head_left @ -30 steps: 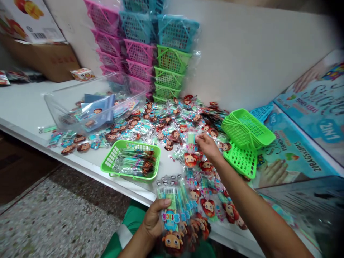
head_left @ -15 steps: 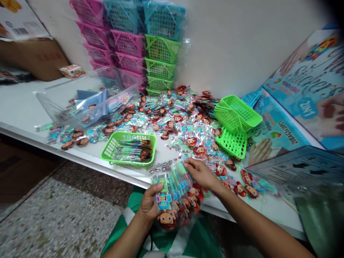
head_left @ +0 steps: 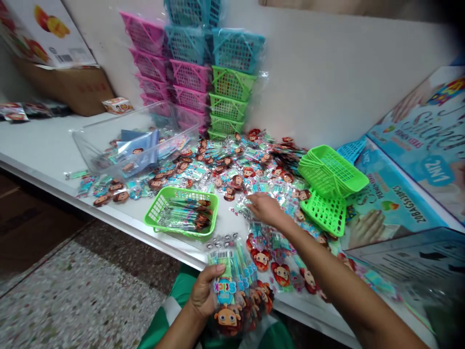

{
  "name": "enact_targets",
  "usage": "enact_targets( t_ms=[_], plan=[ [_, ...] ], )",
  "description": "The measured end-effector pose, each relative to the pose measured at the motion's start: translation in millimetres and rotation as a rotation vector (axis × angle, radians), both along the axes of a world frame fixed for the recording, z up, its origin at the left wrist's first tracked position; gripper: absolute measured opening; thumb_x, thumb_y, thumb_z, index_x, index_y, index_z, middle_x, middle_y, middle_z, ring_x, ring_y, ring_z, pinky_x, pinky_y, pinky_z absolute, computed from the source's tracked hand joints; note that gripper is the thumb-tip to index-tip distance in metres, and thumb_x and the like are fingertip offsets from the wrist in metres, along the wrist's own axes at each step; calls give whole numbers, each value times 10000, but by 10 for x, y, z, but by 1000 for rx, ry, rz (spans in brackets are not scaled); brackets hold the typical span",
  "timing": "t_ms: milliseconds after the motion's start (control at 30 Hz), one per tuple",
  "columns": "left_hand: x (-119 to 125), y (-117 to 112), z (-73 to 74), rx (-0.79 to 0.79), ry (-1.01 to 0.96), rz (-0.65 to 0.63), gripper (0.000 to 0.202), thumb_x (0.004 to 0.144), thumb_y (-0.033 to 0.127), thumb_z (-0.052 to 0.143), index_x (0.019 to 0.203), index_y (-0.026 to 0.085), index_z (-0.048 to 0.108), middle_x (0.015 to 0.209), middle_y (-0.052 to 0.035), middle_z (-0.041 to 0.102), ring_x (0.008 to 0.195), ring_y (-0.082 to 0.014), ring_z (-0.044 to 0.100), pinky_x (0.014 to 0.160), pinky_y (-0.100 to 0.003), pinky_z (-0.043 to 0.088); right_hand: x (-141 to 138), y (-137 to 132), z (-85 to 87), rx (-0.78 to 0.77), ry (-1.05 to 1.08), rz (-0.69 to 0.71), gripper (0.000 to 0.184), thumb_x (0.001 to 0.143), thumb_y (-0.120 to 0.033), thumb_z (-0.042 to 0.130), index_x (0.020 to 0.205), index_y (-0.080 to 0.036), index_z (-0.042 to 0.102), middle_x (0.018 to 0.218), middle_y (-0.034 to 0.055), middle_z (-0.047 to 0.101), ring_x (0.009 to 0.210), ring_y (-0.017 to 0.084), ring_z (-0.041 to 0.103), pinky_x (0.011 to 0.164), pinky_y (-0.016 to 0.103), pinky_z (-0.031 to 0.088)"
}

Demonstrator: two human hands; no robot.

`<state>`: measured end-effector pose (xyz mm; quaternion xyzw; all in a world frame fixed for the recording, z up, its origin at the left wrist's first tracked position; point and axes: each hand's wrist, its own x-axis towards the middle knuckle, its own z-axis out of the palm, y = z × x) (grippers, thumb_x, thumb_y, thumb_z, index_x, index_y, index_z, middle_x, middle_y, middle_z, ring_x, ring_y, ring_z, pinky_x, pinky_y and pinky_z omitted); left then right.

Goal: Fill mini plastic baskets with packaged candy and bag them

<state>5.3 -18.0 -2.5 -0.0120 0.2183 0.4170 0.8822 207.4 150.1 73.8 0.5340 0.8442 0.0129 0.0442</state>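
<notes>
My left hand (head_left: 204, 292) is closed around a fanned stack of cartoon-character packets (head_left: 238, 286) held just below the table's front edge. My right hand (head_left: 264, 207) reaches over the white table (head_left: 43, 145), fingers down on the loose packets (head_left: 250, 174) scattered there; its fingertips are blurred, so whether they pinch one is unclear. A green basket (head_left: 181, 214) with several packets laid inside sits left of that hand. A pile of empty green baskets (head_left: 332, 182) stands to its right.
Wrapped pink, blue and green baskets (head_left: 203, 72) are stacked against the back wall. A clear plastic tub (head_left: 134, 140) sits at the left. Blue sticker boxes (head_left: 410, 165) lean at the right. Cardboard boxes (head_left: 61, 63) stand at the far left. Speckled floor lies below.
My right hand left the stack held in my left hand and moved up and away over the scattered packets on the table. The left hand kept its grip on the stack.
</notes>
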Motion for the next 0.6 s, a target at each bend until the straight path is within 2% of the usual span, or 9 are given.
enact_targets(
  t_ms=[133,233,333,467,600],
  plan=[
    [-19,-5,34,6,-3,44,344,695,163,628,1020,52,657,807,-123,731,905,-294,672,884,-422,472,-490,279,-263,-91,-40,193,262,879,-228,450,1066,-196,631,1058,100,643,1009,228,526,850,321,333],
    [-54,-3,34,38,-30,65,435,683,142,639,1114,91,621,875,-108,730,917,-286,670,895,-412,462,-551,374,-391,-127,-76,273,211,846,-179,476,913,-166,676,995,115,659,985,236,527,863,349,306],
    [-65,24,9,38,-43,52,483,690,147,633,1167,88,588,874,-114,729,918,-290,670,901,-421,453,-483,424,-418,-134,-97,285,194,833,-183,488,848,-164,680,964,114,663,970,237,527,856,352,294],
    [-34,53,3,30,-62,38,504,686,147,628,1184,93,577,876,-118,728,927,-298,665,902,-432,448,-493,565,-371,-125,-98,239,235,879,-246,441,926,-203,667,976,84,665,952,217,544,829,319,319],
    [14,50,15,26,-86,6,494,697,157,614,1189,128,577,941,-116,719,936,-298,661,899,-436,447,-718,835,-342,-22,-74,141,316,912,-211,369,1151,-162,570,1098,144,611,1015,245,533,833,334,354]
  ],
)
